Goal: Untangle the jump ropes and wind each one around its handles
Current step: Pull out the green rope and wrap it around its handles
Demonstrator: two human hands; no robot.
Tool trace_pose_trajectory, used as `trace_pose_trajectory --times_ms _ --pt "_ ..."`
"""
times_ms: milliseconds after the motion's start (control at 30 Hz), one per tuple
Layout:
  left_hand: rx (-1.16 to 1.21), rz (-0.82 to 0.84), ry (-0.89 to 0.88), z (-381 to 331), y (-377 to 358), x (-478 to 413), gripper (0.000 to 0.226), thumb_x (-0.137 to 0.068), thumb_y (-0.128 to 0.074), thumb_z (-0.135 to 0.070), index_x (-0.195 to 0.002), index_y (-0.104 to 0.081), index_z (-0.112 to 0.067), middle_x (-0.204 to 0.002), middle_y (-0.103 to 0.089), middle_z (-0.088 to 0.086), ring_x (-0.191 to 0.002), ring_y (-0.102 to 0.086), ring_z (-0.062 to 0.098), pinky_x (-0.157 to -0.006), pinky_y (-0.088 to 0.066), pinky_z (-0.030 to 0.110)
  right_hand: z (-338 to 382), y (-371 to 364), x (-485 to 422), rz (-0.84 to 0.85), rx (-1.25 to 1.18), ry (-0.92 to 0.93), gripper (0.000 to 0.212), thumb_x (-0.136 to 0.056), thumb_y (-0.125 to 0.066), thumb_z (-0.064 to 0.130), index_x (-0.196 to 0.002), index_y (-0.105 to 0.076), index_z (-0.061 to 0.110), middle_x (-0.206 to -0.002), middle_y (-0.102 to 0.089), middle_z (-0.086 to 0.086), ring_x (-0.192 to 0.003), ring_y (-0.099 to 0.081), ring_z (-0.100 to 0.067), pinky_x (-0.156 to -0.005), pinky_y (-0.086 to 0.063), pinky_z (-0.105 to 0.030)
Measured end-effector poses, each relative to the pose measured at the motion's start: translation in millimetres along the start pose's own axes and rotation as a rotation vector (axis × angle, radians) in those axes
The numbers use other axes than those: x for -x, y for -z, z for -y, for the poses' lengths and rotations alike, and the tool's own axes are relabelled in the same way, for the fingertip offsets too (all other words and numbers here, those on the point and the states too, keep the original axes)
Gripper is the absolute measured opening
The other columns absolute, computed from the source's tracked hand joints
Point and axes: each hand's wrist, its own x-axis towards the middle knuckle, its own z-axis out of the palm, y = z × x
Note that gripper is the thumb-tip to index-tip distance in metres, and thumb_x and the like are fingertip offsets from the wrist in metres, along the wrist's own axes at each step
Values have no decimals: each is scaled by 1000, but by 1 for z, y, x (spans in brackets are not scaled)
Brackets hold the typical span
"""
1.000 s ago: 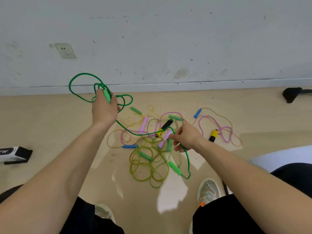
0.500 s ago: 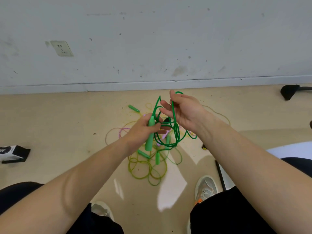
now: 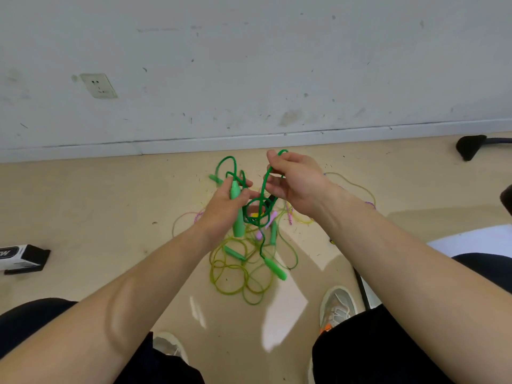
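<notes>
The left hand (image 3: pixel 221 210) and right hand (image 3: pixel 300 184) were bare, as were both forearms (image 3: pixel 124 295). Black legwear (image 3: pixel 374 345) covered both thighs. The right shoe (image 3: pixel 336 304) was a grey mesh trainer with pale laces and an orange tab. Of the left shoe (image 3: pixel 169 346), only a pale toe showed.

Wall socket (image 3: pixel 98 85) upper left; black-white box (image 3: pixel 20 257) at left edge; black object (image 3: pixel 471 146), perhaps chair foot, far right.

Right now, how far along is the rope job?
Done: no rope looks wound yet. In hand: left hand grips a green handle, right hand pinches the dark green rope, looped between them; its other handle is below. Left: the yellow-green rope and pink rope lie tangled on the floor.
</notes>
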Motion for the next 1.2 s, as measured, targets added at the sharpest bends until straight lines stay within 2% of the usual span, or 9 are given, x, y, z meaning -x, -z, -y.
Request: trace_pose_trajectory --times_ms 133,233,367,533,667,800,1033,1100,1200 --pt "34 188 78 10 -5 8 18 -106 -45 -17 -121 -52 -8 -104 -73 8 -86 -69 27 -91 -46 57 5 4 -7 -136 -196 54 24 -96 -66 14 -86 -44 10 -78 -50 -8 -52 -60 -17 -55 -59 -29" --pt "-32 272 121 14 -7 14 22 -104 -49 -24 -123 -56 -14 -109 -73 10 -95 -67 33 -91 -47 47 11 12 -11 -252 -311 91 21 -98 -62 12 -87 -44 8 -83 -50 -10 -61 -61 -21 -61 -62 -34" --pt "-66 298 154 9 -13 20 23 -105 -45 -14 -123 -53 -2 -85 -68 9 -74 -58 22 -66 -50 27 16 24 -17 -352 -366 120 13 -99 -59 7 -92 -48 4 -77 -54 -11 -64 -63 -21 -64 -63 -33" --pt "153 91 146 -9 -11 8 11 -104 -46 -8 -107 -57 -7 -75 -59 7 -61 -56 20 -68 -57 41 7 37 -18 -349 120 -25 10 -99 -52 12 -95 -58 4 -86 -65 -9 -72 -60 -23 -64 -60 -35" --pt "382 -57 147 -31 0 -3 11 -105 -44 -10 -104 -55 -11 -72 -58 3 -57 -56 17 -60 -61 39 -11 32 -9 -318 498 89 18 -92 -46 14 -84 -61 10 -68 -57 -3 -57 -54 -21 -51 -44 -28" --pt "508 -163 193 -48 10 -10 14 -106 -43 -13 -98 -54 -12 -74 -56 2 -61 -55 15 -68 -59 44 -38 22 1 -48 667 37 23 -90 -43 11 -83 -64 10 -69 -62 -4 -61 -59 -22 -51 -42 -25" --pt "646 -164 248 -60 21 -11 16 -105 -46 -13 -93 -54 -6 -68 -62 4 -59 -58 15 -70 -60 47 -97 18 -7 281 1176 77 43 -88 -62 25 -130 -60 32 -132 -45 -6 -119 -46 -23 -106 -39 -39" --pt "652 -145 241 -63 22 -10 16 -106 -45 -13 -95 -54 -6 -71 -62 4 -60 -60 15 -68 -62 46 -107 20 -8 302 1202 32 23 -96 -57 30 -115 -68 22 -124 -55 -9 -115 -54 -26 -100 -43 -39" --pt "531 -161 212 -62 26 -13 17 -107 -42 -16 -103 -55 -6 -83 -71 9 -72 -71 20 -77 -61 46 -109 27 -8 288 1184 -52 29 -103 -45 25 -97 -69 10 -86 -65 -6 -80 -60 -25 -69 -48 -30"
